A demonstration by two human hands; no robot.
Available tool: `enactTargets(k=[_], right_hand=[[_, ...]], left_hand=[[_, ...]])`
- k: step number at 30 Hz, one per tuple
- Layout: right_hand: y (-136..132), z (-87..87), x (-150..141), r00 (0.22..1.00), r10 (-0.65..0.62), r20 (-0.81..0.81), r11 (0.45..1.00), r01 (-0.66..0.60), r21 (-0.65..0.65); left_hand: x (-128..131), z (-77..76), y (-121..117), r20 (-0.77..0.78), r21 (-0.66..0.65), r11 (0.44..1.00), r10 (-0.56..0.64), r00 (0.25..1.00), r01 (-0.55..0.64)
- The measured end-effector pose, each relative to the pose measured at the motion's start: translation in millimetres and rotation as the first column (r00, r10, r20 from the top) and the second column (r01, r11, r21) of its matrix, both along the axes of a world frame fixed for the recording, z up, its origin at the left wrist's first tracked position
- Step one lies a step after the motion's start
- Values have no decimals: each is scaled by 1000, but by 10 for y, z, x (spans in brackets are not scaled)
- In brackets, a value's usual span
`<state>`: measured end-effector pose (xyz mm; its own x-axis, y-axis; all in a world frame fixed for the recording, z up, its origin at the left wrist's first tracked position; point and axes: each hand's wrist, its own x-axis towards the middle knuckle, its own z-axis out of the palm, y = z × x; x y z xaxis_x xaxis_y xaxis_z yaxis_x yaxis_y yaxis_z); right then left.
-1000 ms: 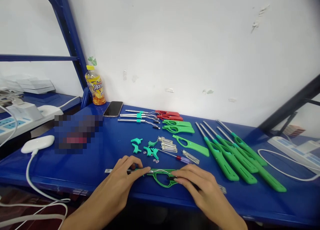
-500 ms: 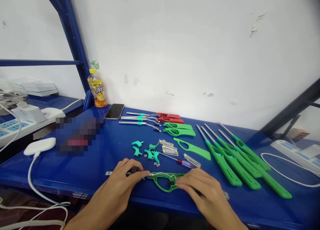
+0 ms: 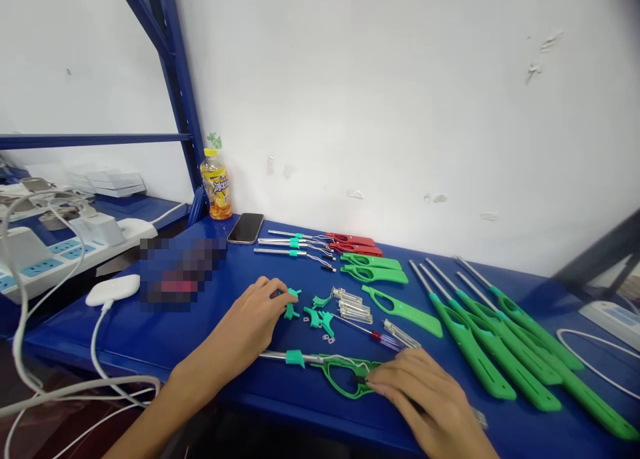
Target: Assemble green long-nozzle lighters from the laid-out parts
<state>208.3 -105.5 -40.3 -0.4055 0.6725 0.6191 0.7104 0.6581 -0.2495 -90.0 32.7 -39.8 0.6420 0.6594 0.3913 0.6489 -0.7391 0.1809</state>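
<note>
A half-built green lighter (image 3: 335,369) with a metal tube lies near the front edge of the blue table (image 3: 200,339). My right hand (image 3: 425,396) rests on its handle end, fingers pressed down on it. My left hand (image 3: 255,316) has reached to the small teal trigger parts (image 3: 305,309), its fingertips closing on the leftmost one. A red-handled screwdriver (image 3: 373,334) and clear small tubes (image 3: 350,306) lie just behind the lighter.
Several finished green lighters (image 3: 480,339) lie at the right. Green and red handle shells (image 3: 370,262) and metal tubes (image 3: 295,242) sit at the back, with a phone (image 3: 246,228) and a drink bottle (image 3: 217,186). White charger (image 3: 113,290), cables and power strips are left.
My left hand let go of the lighter's tube and moved back to the teal parts. The right hand stayed on the handle. The view shifted left.
</note>
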Motion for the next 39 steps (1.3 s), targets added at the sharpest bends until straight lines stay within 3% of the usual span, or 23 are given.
enactTargets(k=[5, 11, 17, 21, 28, 39], right_hand=[[-7, 4, -3, 1000, -18, -3, 1000, 18, 15], [-40, 9, -29, 997, -67, -34, 998, 66, -11], [-38, 12, -33, 996, -79, -38, 997, 78, -19], [-45, -10, -14, 996, -75, -50, 997, 74, -31], [-50, -29, -6, 995, -55, -77, 998, 52, -42], [-37, 11, -7, 997, -29, -77, 997, 23, -75]], left_hand=[[-44, -44, 41, -13, 14, 1000, 12, 1000, -12], [-146, 74, -134, 44, 43, 999, 16, 999, -18], [108, 74, -538, 88, 15, 984, -179, 980, 178], [299, 36, -662, 31, 44, 974, -222, 975, 221], [431, -6, -758, -56, 49, 977, -206, 977, 209], [520, -114, -689, 99, 75, 966, -256, 962, 249]])
